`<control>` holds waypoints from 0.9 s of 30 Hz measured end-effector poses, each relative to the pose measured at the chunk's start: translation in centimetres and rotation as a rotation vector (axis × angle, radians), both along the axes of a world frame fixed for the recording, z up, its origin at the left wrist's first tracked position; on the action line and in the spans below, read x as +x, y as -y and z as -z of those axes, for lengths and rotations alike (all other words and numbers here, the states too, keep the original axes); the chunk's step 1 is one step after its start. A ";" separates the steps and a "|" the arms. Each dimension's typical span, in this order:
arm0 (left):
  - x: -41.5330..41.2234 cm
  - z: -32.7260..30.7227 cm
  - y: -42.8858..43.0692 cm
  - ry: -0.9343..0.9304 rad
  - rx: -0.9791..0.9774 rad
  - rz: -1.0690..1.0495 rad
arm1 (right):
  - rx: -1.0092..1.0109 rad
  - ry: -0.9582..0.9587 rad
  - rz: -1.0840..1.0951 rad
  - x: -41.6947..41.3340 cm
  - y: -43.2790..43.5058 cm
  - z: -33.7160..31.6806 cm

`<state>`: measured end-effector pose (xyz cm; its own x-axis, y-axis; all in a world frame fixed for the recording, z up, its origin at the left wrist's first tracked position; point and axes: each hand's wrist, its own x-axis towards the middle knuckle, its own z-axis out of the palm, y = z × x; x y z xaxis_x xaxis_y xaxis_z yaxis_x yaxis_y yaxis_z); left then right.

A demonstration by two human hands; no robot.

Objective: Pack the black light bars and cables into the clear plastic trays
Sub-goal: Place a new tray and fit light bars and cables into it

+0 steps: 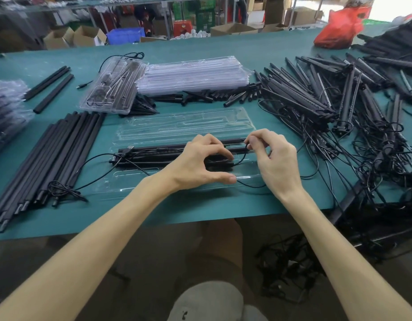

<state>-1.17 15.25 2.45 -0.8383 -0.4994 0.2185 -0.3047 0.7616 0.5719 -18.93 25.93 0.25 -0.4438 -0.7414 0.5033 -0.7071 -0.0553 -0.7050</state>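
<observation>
The right grip (274,163) pinches a cable (244,154), likely to tuck it in; the left grip (195,165) curls over the bars (154,156), holding them in the tray (130,179).

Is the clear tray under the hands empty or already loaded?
Partly loaded: black light bars lie in the clear tray, a cable over them; its near slot looks empty.

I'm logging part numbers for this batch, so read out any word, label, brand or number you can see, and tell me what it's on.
No text can be read anywhere in this view.
black light bars and clear plastic tray: no printing visible.
cardboard boxes and red bag at the back: too blurred to tell whether they carry any lettering.
</observation>
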 end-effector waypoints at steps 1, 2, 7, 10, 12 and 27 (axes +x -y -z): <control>0.0 0.0 -0.1 0.021 -0.030 0.006 | 0.003 -0.004 0.000 0.0 0.1 0.0; -0.1 0.0 -0.1 0.042 -0.064 0.011 | 0.007 0.009 -0.008 0.1 0.1 0.0; -0.3 0.2 -0.2 0.029 -0.124 -0.012 | 0.013 0.113 -0.100 0.1 0.1 -0.2; -0.4 0.5 -0.3 0.012 -0.147 -0.031 | 0.004 0.151 -0.138 0.1 0.0 -0.3; -0.4 0.6 -0.3 0.020 -0.157 -0.036 | 0.006 0.171 -0.156 0.2 0.0 -0.4; -0.7 0.7 0.6 -0.008 -0.078 -0.046 | 0.024 0.215 -0.193 0.3 -0.1 -0.5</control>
